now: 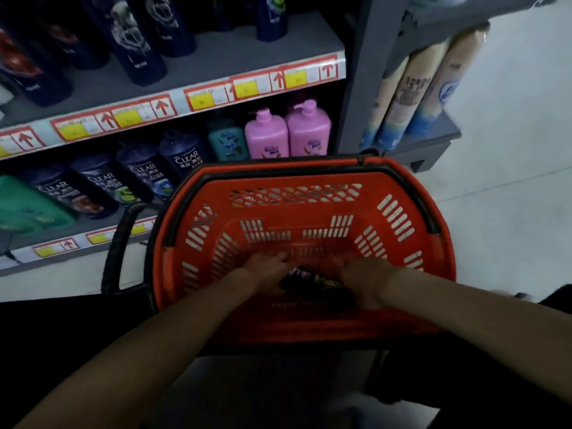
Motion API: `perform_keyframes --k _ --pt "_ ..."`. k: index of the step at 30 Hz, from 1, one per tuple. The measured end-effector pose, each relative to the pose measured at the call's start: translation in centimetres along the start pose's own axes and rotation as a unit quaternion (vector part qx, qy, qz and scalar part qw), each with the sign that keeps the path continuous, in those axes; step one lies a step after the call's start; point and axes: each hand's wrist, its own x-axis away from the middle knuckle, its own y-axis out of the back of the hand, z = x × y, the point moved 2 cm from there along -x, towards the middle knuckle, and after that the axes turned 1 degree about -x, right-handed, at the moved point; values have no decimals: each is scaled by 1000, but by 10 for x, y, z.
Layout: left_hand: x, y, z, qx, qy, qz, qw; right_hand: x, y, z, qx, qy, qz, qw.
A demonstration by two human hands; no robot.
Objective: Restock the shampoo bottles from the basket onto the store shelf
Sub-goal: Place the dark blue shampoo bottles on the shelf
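A red plastic basket [309, 193] with black handles sits in front of me, below the store shelf [185, 97]. One dark shampoo bottle [312, 281] lies on its side on the basket floor. Both my hands reach down into the basket, one at each end of the bottle. My left hand [266, 269] lies over the bottle's left end with its fingers stretched forward. My right hand [368, 281] covers the right end; its fingers are blurred and partly hidden, so its hold is unclear.
Dark Clear shampoo bottles [185, 156] line the lower shelf beside a teal bottle [227, 142] and two pink pump bottles [288, 134]. More dark bottles [136, 44] stand on the shelf above. Tall beige packs [414, 88] fill an end rack at right. Pale floor [510, 187] lies beyond.
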Motion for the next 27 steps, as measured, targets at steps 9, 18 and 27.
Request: perform_keyframes --k 9,18,27 --pt "-63 -27 -21 -182 -25 49 982 -10 -16 -7 70 16 46 996" --pt "-83 -30 -29 -246 -29 35 968 -6 -25 -17 55 26 38 997" --pt "-69 -4 -15 -95 9 46 994 -4 -29 -24 31 15 16 999"
